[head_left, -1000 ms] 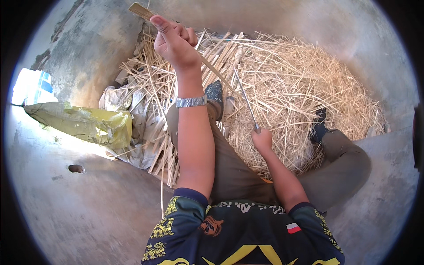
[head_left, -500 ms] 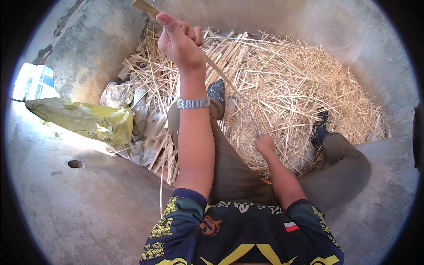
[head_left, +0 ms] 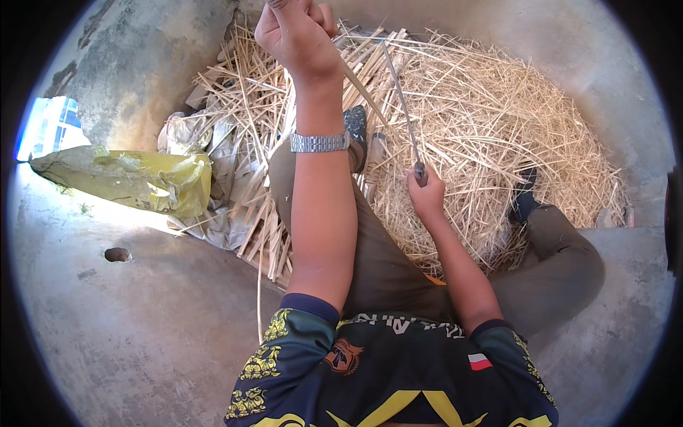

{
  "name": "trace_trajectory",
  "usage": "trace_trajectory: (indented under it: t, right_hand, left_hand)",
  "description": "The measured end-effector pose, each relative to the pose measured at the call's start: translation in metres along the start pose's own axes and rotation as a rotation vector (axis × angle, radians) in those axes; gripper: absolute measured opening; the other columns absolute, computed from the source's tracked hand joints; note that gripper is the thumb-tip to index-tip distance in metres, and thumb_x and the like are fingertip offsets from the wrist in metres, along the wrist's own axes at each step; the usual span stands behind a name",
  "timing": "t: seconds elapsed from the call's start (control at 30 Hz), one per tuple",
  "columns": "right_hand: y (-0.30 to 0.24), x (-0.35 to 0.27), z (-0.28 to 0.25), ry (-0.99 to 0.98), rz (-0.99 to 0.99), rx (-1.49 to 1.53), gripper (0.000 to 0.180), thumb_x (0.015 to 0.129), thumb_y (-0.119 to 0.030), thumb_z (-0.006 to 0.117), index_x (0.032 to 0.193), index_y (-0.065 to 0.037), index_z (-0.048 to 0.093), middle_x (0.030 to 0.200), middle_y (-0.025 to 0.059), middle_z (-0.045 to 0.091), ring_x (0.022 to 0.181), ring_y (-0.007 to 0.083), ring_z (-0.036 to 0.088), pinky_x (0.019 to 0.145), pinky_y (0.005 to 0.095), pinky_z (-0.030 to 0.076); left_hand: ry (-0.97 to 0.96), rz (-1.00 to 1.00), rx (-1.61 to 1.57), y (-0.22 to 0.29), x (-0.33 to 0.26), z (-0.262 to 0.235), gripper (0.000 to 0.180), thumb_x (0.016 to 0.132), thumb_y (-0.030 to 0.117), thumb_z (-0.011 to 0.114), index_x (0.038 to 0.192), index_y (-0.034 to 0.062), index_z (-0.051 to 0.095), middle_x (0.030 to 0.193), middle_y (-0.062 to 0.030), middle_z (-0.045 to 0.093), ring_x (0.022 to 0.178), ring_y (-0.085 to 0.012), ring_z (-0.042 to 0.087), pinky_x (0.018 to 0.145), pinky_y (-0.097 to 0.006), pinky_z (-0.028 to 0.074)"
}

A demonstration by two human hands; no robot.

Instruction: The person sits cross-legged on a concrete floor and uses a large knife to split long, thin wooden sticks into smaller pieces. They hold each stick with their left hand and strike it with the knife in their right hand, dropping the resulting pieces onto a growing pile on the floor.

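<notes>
My left hand [head_left: 299,39] is raised at the top edge, its fingers closed around a thin bamboo strip [head_left: 364,92]. The strip slants down and right from the fist toward the shavings. My right hand [head_left: 427,192] grips the handle of a long, narrow-bladed knife [head_left: 404,107]. Its blade points away from me, tilted slightly left, to the right of the strip. Blade and strip appear apart. A large heap of pale bamboo shavings [head_left: 484,135] lies beyond and around my right hand. The far end of the strip above my left hand is cut off by the frame.
Split bamboo pieces [head_left: 267,238] lie left of my legs. A yellow-green sack [head_left: 156,181] and crumpled pale sheeting [head_left: 192,139] are farther left, with a blue-and-white package [head_left: 53,128] behind. Curved concrete walls [head_left: 590,64] surround the heap. The concrete by me has a small hole [head_left: 117,254].
My right hand has moved up and away from me, and the knife blade has swung away from the strip to point forward. My left hand has risen slightly, still holding the strip.
</notes>
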State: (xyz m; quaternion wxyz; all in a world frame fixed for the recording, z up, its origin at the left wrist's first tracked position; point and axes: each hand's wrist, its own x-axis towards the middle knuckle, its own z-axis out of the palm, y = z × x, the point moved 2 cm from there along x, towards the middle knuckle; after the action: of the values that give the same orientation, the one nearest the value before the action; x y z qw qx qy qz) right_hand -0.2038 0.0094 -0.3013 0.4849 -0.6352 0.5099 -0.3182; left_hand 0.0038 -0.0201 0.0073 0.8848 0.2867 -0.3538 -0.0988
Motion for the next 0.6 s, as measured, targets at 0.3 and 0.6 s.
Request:
trace_trajectory:
  t: [0.3, 0.6]
  right_hand:
    - [0.134, -0.016, -0.007, -0.189, 0.423, -0.491, 0.028, 0.083, -0.024, 0.07, 0.083, 0.003, 0.065, 0.071, 0.0165, 0.068, 0.059, 0.0317, 0.065, 0.06, 0.0428, 0.052]
    - [0.116, -0.019, 0.004, -0.27, 0.676, 0.149, 0.017, 0.087, -0.017, 0.063, 0.079, -0.002, 0.061, 0.057, 0.0048, 0.054, 0.043, 0.0168, 0.051, 0.041, 0.0346, 0.043]
  left_hand:
    - [-0.068, 0.021, 0.086, 0.0, -0.003, 0.006, 0.066, 0.094, 0.069, 0.055, 0.068, 0.0128, 0.032, 0.059, 0.0039, 0.024, 0.047, -0.0102, 0.022, 0.045, -0.029, 0.019]
    - [-0.098, -0.018, 0.095, -0.002, -0.001, -0.003, 0.062, 0.097, 0.067, 0.052, 0.072, 0.011, 0.039, 0.061, 0.003, 0.03, 0.048, -0.0091, 0.027, 0.045, -0.028, 0.022]
